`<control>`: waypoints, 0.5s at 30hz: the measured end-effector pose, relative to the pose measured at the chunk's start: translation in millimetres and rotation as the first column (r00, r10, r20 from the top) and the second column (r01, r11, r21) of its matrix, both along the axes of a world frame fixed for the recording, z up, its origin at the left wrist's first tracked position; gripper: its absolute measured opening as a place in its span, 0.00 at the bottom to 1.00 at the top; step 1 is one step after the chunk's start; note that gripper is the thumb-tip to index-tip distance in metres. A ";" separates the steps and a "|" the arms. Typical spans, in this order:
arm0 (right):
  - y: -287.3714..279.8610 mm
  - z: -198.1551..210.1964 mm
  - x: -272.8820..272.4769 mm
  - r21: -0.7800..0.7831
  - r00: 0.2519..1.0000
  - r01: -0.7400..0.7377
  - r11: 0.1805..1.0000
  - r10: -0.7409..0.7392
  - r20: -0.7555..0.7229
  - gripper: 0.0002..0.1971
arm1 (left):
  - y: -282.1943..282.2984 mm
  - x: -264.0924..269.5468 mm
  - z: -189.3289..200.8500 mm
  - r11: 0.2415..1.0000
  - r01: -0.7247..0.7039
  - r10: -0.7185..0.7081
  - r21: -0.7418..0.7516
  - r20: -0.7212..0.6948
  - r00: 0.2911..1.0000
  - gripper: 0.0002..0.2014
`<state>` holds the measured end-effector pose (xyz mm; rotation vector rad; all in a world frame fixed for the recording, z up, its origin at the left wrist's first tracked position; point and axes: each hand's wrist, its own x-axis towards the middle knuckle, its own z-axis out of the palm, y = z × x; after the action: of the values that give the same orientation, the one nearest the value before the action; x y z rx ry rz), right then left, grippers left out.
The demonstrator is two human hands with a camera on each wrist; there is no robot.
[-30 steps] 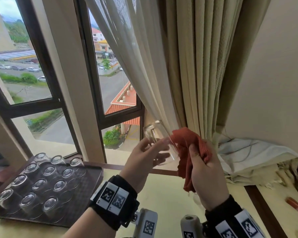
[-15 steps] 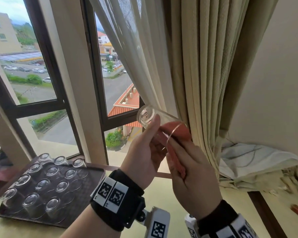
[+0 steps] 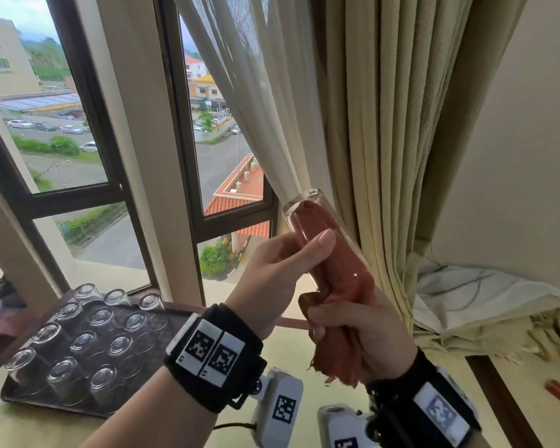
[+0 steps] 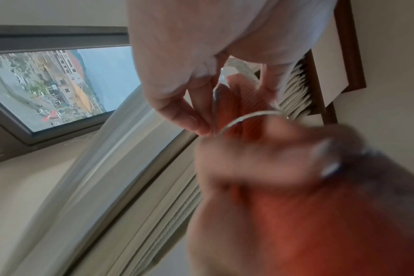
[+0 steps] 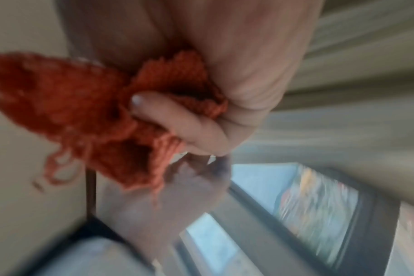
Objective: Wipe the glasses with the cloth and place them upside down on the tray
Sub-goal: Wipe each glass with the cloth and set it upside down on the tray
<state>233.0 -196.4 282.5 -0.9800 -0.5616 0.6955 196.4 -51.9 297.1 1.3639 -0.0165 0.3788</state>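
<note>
The left hand [image 3: 274, 270] grips a clear glass [image 3: 324, 237], tilted with its base up toward the window, thumb across its side. The right hand [image 3: 366, 331] clutches the red cloth [image 3: 337, 354], one end stuffed deep inside the glass. Both are raised before the beige curtain [image 3: 385, 124] (the sheer one hangs just behind the glass). On the bench [image 3: 46, 428] to the left, a dark tray [image 3: 162, 347] carries a dozen glasses [image 3: 84, 344], upside down.

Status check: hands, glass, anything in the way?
Left hand grips the glass, tilted, base up. Right hand holds the red cloth, stuffed inside it. Tray at left, full of upturned glasses. Curtain close behind.
</note>
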 end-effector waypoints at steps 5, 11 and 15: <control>-5.0 0.9 6.5 -0.414 0.656 0.395 0.820 0.064 0.752 0.40 | 12.1 0.5 -3.4 0.996 -0.089 0.089 -0.012 0.004 0.996 0.24; 13.1 -19.3 9.6 -0.171 0.308 0.630 0.757 -0.042 0.950 0.35 | -4.0 -5.0 -13.1 0.978 -0.136 0.132 0.160 0.037 0.991 0.17; 9.5 -6.4 -5.0 -0.154 0.996 0.043 0.987 -0.031 0.083 0.15 | 4.1 -2.1 -18.0 0.996 -0.085 0.085 -0.004 -0.013 0.996 0.28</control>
<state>228.0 -187.0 276.1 -1.1657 -0.5638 0.6766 194.3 -47.8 279.1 1.3653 0.0532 0.4408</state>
